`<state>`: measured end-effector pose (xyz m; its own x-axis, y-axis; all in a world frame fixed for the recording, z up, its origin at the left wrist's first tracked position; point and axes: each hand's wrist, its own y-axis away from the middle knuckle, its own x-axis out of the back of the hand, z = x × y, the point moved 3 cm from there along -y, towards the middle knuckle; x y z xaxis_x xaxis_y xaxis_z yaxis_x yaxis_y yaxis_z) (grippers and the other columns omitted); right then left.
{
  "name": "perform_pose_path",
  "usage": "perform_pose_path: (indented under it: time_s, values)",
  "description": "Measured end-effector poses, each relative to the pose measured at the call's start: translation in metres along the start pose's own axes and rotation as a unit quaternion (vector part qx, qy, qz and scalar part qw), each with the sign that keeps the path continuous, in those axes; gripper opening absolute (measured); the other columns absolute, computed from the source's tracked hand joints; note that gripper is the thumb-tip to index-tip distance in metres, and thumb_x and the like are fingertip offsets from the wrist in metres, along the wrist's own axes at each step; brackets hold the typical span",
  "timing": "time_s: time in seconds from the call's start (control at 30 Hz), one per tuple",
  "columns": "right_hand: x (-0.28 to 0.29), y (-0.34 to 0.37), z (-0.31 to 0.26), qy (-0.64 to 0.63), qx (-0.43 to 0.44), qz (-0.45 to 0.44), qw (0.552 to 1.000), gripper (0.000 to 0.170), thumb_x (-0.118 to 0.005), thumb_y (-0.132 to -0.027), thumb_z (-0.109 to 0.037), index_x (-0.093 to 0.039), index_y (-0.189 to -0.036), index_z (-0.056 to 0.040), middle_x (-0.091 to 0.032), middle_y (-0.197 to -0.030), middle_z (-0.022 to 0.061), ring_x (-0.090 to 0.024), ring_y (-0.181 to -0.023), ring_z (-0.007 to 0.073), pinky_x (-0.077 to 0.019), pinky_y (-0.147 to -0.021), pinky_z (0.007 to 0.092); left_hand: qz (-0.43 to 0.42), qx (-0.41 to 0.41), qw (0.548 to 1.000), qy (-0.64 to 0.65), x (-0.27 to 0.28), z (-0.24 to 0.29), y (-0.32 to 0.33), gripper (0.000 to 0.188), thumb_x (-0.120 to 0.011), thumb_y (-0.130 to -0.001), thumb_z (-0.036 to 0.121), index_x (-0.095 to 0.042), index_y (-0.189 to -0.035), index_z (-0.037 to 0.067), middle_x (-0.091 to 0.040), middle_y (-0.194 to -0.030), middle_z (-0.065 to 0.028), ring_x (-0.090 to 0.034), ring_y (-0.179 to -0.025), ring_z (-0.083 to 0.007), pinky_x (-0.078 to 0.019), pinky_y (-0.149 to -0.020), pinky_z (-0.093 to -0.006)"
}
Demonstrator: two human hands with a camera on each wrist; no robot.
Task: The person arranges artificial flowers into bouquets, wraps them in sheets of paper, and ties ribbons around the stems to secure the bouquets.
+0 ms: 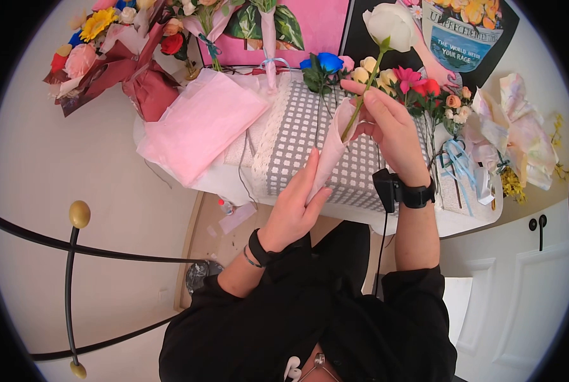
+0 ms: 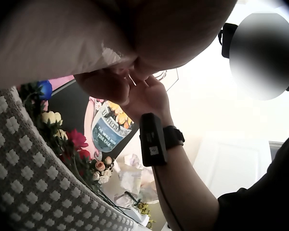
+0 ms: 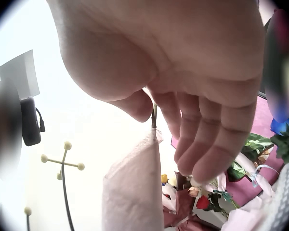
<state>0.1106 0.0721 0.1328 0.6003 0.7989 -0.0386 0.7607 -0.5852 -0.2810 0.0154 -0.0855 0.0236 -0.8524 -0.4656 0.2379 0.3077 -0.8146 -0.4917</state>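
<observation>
The head view is bright and bowed at dark edges; wrist views glare behind shadowed foregrounds

One left hand [image 1: 297, 207], one right hand [image 1: 392, 130], two black wrist straps [image 1: 415, 195]; one large white flower [image 1: 389, 27], one pink paper cone [image 1: 333, 143], one magenta flower [image 1: 409, 79] — one checked cloth [image 1: 297, 137], one lettered vase picture [image 1: 457, 41] — and, in the head view, two gold knobs [image 1: 79, 214].

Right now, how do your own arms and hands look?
Black fabric sleeves on both arms. My left hand wears a black wristband and thin bracelet; my right hand, a black strap with a black box, a square code label and a dark cable.
</observation>
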Motion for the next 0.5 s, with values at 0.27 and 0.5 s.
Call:
perform_pose_path:
  time_s: [0.27,0.5]
  values:
    - [0.006,0.0,-0.004,0.053,0.052,0.053,0.996,0.028,-0.057,-0.099,-0.02,-0.069,-0.113,0.0009,-0.065,-0.086,0.0008,-0.058,-0.069,0.0055,-0.0501,-0.063,0.0226,0.038,0.022,0.999,0.03,0.0,0.002,-0.004,0.05,-0.061,-0.095,0.008,-0.046,-0.141,-0.003,-0.064,-0.091,-0.0153,-0.066,-0.075,-0.0188,-0.0511,-0.069,-0.03]
    - [-0.001,0.005,-0.001,0.079,0.04,0.077,0.993,0.022,-0.06,-0.096,-0.015,-0.07,-0.105,0.003,-0.065,-0.077,0.0015,-0.056,-0.061,0.0053,-0.0465,-0.057,0.0208,0.1,0.035,0.991,0.083,0.001,0.012,-0.013,0.022,-0.056,-0.099,0.009,-0.064,-0.113,-0.005,-0.063,-0.079,-0.0122,-0.063,-0.061,-0.0171,-0.0474,-0.055,-0.0304]
